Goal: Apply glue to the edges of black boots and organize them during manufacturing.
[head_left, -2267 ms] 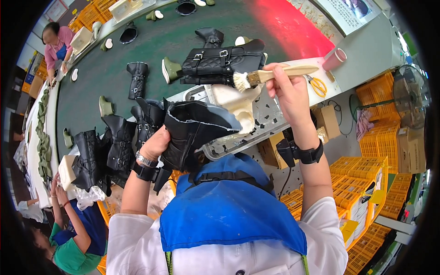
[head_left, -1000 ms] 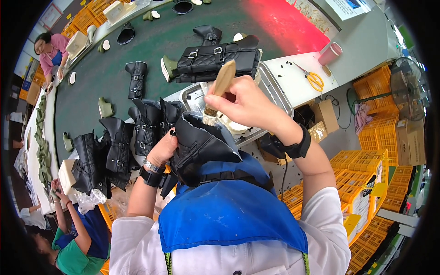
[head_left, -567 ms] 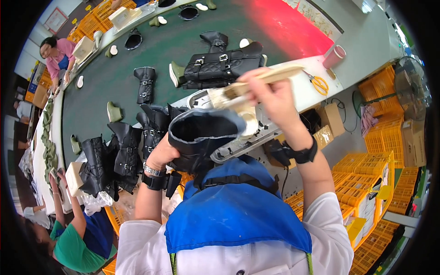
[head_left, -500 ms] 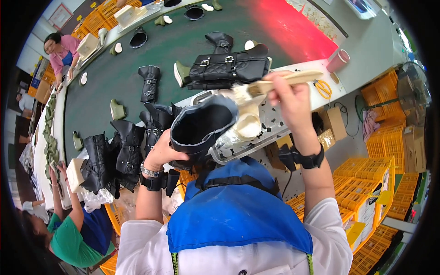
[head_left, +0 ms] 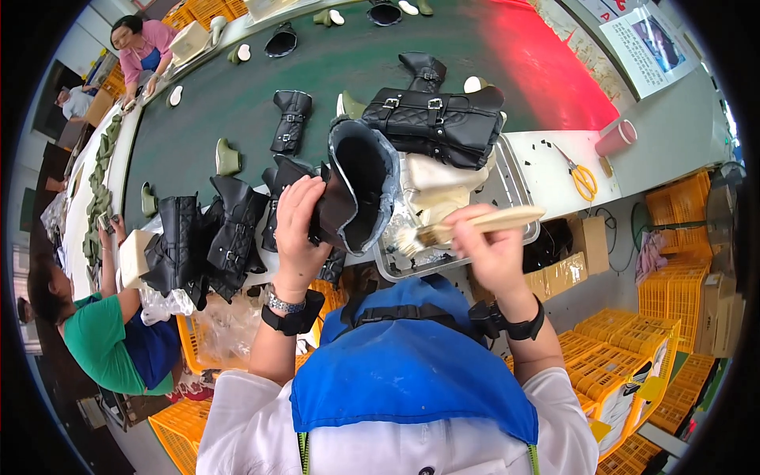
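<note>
My left hand (head_left: 299, 226) is closed on a black boot upper (head_left: 339, 207), gripping its outer side. The boot's wide opening is tipped toward the right, and its edge looks bluish grey. In my right hand (head_left: 495, 245) is a wooden-handled brush (head_left: 511, 218), its pale bristles pointing left, a little apart from the boot's lower rim. Under the brush and boot lies a metal tray (head_left: 532, 190) holding a cream-coloured container (head_left: 442, 188) and scattered dark scraps. Buckled, quilted black boot shafts (head_left: 435, 119) lie stacked across the tray's far end.
A green conveyor belt (head_left: 214, 111) carries black and olive boot parts. More black boots (head_left: 174, 245) stand at left. Orange-handled scissors (head_left: 584, 182) and a pink cup (head_left: 616, 138) are at right. Yellow crates (head_left: 609, 340) surround me. Co-workers (head_left: 119, 340) work at the left.
The boot has turned in my left hand, its opening swinging from facing me to facing right. My right hand has brought the brush down, away from the far rim. The head view has shifted.
</note>
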Available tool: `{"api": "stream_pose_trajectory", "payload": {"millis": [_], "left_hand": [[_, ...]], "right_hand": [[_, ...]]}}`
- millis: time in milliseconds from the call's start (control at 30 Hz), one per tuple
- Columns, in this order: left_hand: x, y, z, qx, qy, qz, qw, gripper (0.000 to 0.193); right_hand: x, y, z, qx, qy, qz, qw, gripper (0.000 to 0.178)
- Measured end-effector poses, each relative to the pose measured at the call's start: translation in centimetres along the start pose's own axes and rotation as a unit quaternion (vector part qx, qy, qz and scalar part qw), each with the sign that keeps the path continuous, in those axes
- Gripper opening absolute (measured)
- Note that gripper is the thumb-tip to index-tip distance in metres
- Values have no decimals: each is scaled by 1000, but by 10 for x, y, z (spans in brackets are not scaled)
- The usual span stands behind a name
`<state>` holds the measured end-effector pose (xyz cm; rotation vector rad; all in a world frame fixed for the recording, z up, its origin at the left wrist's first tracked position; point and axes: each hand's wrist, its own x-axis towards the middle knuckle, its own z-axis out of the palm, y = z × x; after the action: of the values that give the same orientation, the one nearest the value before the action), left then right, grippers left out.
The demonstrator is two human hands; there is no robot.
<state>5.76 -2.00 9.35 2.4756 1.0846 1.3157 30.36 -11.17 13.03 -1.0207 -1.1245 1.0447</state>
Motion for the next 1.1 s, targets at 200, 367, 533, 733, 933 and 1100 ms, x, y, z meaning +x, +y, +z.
{"api": "stream_pose_trajectory", "payload": {"millis": [200, 367, 533, 733, 933, 1100], "left_hand": [[-11, 11, -3, 34, -19, -12, 999, 64], [-19, 18, -4, 39, -22, -44, 998, 61], [-22, 20, -1, 42, -7, -74, 996, 60], [-26, 18, 1, -190, 35, -303, 933, 66], [-24, -7, -7, -614, 123, -484, 610, 43], [-18, -26, -19, -770, 106, -394, 491, 63]], "right_hand": [[14, 7, 18, -195, -63, -201, 958, 9], [30, 12, 11, -229, 5, -262, 937, 9], [32, 17, -2, -175, 39, -184, 966, 8], [26, 21, -18, -60, 112, -60, 990, 11], [18, 27, -26, -41, 145, -14, 988, 13], [14, 31, -26, -39, 162, -5, 986, 13]]}}
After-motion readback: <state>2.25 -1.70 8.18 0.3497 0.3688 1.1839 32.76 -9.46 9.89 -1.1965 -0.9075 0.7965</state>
